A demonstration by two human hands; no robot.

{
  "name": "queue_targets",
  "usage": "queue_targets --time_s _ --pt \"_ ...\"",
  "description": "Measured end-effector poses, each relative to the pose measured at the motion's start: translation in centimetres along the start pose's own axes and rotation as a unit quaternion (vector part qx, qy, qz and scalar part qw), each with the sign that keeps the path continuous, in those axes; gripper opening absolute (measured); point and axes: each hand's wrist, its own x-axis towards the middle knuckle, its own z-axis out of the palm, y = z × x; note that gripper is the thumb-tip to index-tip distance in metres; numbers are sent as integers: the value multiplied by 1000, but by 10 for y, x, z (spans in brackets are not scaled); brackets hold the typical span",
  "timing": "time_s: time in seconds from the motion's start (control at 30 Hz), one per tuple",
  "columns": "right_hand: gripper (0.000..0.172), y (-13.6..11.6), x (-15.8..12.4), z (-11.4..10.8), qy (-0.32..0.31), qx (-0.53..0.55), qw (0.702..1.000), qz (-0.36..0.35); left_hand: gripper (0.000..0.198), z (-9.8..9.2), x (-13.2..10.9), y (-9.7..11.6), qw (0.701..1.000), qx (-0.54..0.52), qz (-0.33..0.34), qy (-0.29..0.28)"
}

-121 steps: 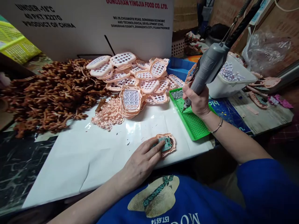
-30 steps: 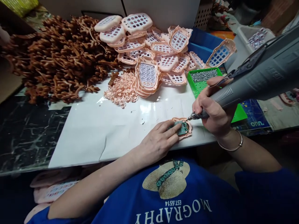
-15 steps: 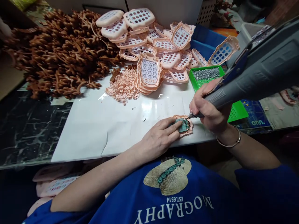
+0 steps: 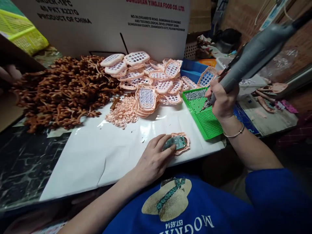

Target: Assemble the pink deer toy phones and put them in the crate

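My left hand (image 4: pixel 154 157) holds a pale pink plastic shell (image 4: pixel 185 150) down on the white sheet, its fingers closed over the left part. Inside the shell lies a green circuit board (image 4: pixel 179 142), partly covered by those fingers. My right hand (image 4: pixel 223 100) is wrapped round a grey electric screwdriver (image 4: pixel 253 60). The screwdriver's tip points down over a green perforated tray (image 4: pixel 211 128), close to the small metal screws (image 4: pixel 195 94) gathered at its far end. Whether a screw sits on the tip is too small to tell.
Behind the sheet (image 4: pixel 80 159) are a heap of brown plastic parts (image 4: pixel 63 94), small pink pieces (image 4: pixel 123 112) and stacked pink shells with holed faces (image 4: pixel 146 99). A blue bin (image 4: pixel 195 69) and a printed carton (image 4: pixel 109 26) stand at the back. Another person's hand (image 4: pixel 11 72) shows at far left.
My right hand has lifted the screwdriver from the shell and carried it to the green tray. My left hand stays on the shell. The view has tilted up, showing more of the carton.
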Motion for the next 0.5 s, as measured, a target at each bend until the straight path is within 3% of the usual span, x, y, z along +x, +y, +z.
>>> queue_targets --time_s 0.17,0.33,0.5 --pt "29 34 1 -4 7 -15 1000 20 37 1 -2 -5 997 -77 -26 -11" --pt "32 39 -4 0 -20 -22 999 21 36 1 -1 -6 995 -97 -26 -4" --pt "24 43 -5 -3 -6 -31 999 10 33 1 1 -6 994 -105 -25 5"
